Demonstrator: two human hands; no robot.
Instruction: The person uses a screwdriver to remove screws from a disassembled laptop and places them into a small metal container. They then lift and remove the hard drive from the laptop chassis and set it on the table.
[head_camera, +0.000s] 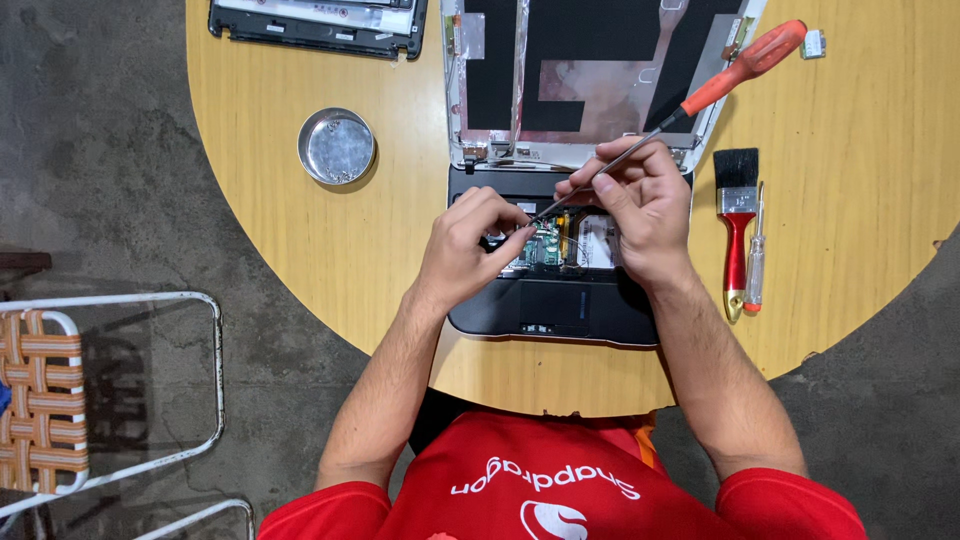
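Right hand (640, 205) grips screwdriver (700, 98) — left hand (470, 245) curled on laptop (560, 310).

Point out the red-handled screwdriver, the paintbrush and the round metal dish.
Screwdriver (745, 65), head view, on its red handle.
Paintbrush (737, 200), head view, on its metal ferrule.
Metal dish (336, 146), head view, on its inner base.

Lying open to the left of the laptop base (560, 310): bare bench (300, 230), with only a round metal dish (336, 146) sitting in the way. Crowding the right side: a red-handled brush (738, 225) and small screwdriver (756, 255) lying just beside it. Blocking the far edge: the opened lid (600, 70) and a dark panel (318, 22).
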